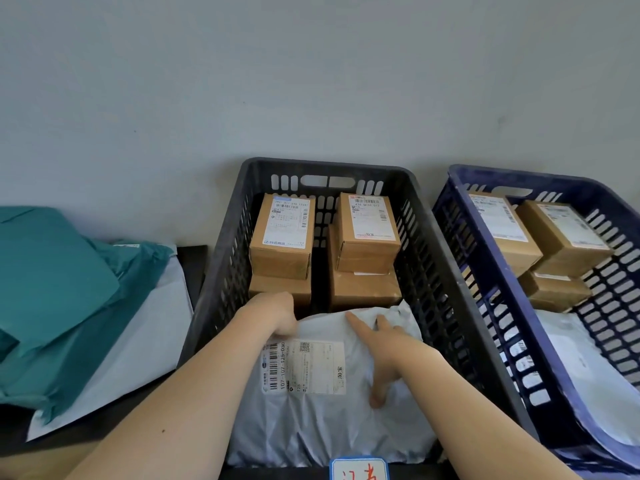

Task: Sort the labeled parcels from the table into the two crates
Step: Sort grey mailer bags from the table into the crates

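Grey parcel (329, 420) in black crate (221, 271): left hand (277, 315) grips far edge, right hand (388, 355) presses flat on top.

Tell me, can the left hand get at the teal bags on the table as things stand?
Probably yes. The left hand is inside the black crate, at the white bag. The teal bags lie uncovered to its left; only the crate wall stands between, so it must lift over.

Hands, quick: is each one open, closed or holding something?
Left hand: fingers curled round the far edge of the bag, holding it.
Right hand: open, fingers spread flat on the bag.
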The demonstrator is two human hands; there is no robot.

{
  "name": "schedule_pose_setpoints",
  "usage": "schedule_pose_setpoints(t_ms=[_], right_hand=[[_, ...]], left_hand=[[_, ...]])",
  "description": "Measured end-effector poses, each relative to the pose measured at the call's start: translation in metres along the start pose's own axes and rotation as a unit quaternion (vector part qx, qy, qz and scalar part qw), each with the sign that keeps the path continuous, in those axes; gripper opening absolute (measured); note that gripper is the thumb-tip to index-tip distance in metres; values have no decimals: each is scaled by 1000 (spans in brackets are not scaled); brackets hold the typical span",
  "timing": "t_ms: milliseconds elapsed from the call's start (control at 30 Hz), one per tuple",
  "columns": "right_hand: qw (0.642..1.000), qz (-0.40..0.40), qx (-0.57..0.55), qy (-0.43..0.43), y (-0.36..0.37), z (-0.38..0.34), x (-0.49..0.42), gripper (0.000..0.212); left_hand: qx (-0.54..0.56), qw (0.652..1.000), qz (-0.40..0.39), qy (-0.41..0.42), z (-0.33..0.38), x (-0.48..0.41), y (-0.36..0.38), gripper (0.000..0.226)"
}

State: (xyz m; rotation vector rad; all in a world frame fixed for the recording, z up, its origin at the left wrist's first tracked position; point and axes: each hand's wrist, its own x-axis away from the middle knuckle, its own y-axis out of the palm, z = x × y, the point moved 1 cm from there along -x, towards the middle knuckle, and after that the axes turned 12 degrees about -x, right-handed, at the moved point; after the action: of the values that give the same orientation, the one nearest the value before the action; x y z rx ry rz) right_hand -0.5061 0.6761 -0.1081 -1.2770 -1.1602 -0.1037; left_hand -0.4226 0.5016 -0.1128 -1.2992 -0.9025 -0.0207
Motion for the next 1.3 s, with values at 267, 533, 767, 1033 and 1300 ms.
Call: schedule_pose_setpoints(t_ms=[267,533,767,1033,1300], right_hand=[[1000,-2,-16,-5,-1,2,3,133],[1000,-18,-6,5,0,0,5,130],[999,-18,-38,0,3,5,-2,121],[999,12,-22,27,-2,1,1,127],[993,80,30,-76,1,-18,-5,119]], left_hand=[[-42,995,21,-84,-7,-14,28,24],[-29,994,45,-92,-7,-16,27,22],[-88,990,70,-88,-1,-11,22,31],[-112,969,196,-97,3,-1,-6,35],[-77,995,46,48,2,7,-3,53]])
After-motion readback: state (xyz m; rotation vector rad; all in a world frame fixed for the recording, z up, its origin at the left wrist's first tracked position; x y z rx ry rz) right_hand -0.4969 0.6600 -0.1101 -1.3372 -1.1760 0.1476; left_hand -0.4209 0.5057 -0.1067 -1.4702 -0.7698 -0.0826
